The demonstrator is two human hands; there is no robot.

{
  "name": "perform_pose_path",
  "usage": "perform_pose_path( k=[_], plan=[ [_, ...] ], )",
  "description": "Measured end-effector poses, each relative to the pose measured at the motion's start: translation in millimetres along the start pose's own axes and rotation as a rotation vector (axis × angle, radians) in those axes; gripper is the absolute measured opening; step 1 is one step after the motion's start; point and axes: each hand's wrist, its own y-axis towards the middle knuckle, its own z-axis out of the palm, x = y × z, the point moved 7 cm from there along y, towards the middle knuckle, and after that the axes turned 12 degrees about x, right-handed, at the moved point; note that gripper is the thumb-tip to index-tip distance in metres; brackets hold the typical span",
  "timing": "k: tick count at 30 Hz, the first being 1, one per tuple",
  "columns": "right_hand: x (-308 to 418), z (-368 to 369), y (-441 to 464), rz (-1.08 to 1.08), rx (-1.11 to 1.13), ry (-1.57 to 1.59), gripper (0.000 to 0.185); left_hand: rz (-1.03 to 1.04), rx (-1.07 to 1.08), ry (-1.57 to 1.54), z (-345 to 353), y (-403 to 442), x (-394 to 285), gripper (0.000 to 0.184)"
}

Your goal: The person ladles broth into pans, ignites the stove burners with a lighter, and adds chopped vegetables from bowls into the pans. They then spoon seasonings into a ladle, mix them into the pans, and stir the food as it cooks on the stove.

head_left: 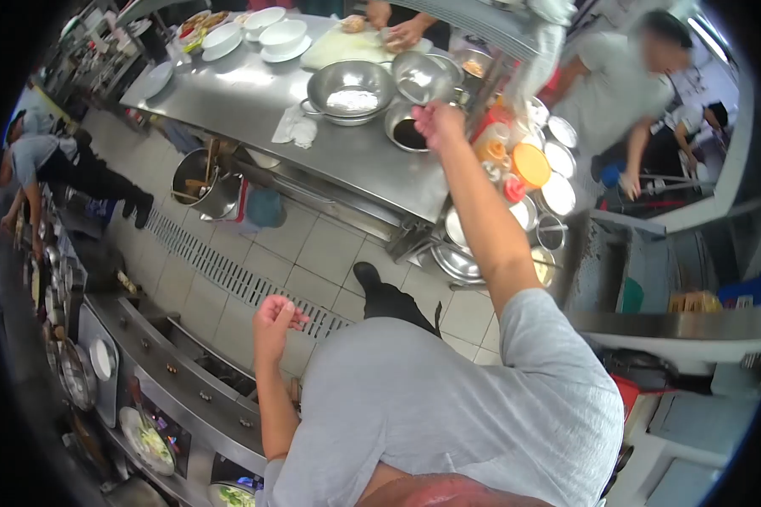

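Observation:
My right hand (438,125) reaches out over the steel table, its fingers closed beside the rim of a metal bowl of dark liquid (408,133). Whatever those fingers hold, if anything, is hidden or too small to make out. Around that bowl stand a large metal bowl (347,89) and a metal colander (421,78). Low over the tiled floor, my left hand (277,325) hangs away from the table with loosely bent fingers and nothing visible in it.
Sauce bottles (492,150) and round containers (556,190) crowd the table's right end. Another person's hands (406,34) work at a cutting board (347,48). A large pot (205,182) stands below the table's front. Pans (148,439) line the left cooking range. Other people stand left and right.

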Motion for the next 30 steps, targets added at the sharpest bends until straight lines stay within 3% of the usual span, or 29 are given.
perform_pose_path(
  k=[4, 8, 11, 15, 16, 18, 23, 26, 28, 30],
  plan=[
    [4.2, 28.1, 83.0, -0.1, 0.059, -0.175, 0.008, -0.017, -0.195, -0.065, -36.9, 18.3, -9.8, 0.014],
    [-25.1, 122.7, 85.7, -0.06, 0.329, -0.379, 0.006, -0.041, -0.303, -0.086, -52.6, 42.3, -31.8, 0.014],
    [-103.3, 186.7, 90.8, 0.167, 0.483, -0.247, 0.008, -0.079, -0.368, -0.074, -60.3, 64.9, -48.6, 0.015],
    [-264.1, 267.2, 116.3, 0.492, 0.664, 0.038, 0.013, -0.099, -0.391, -0.021, -77.5, 68.2, -40.1, 0.019],
    [-303.5, 273.4, 140.5, 0.541, 0.581, 0.068, 0.017, -0.12, -0.466, -0.049, -80.5, 58.7, -35.7, 0.019],
    [-334.2, 294.3, 174.4, 0.54, 0.66, -0.083, 0.021, -0.134, -0.55, -0.105, -90.9, 38.2, -18.9, 0.021],
    [-343.7, 303.0, 216.0, 0.468, 0.469, -0.189, 0.021, -0.049, -0.811, -0.335, -116.2, -26.0, 35.7, 0.026],
    [-348.4, 332.7, 178.3, 0.462, 0.523, -0.291, 0.026, -0.015, -0.956, -0.443, -133.4, -69.5, 68.3, 0.026],
    [-382.1, 368.5, 120.4, 0.62, 0.948, -0.482, 0.029, 0.018, -1.019, -0.548, -142.3, -88.0, 86.1, 0.028],
    [-378.7, 432.8, -39.3, 0.757, 1.218, -0.699, 0.031, 0.114, -1.076, -0.659, -162.7, -113.1, 89.6, 0.029]
  ],
)
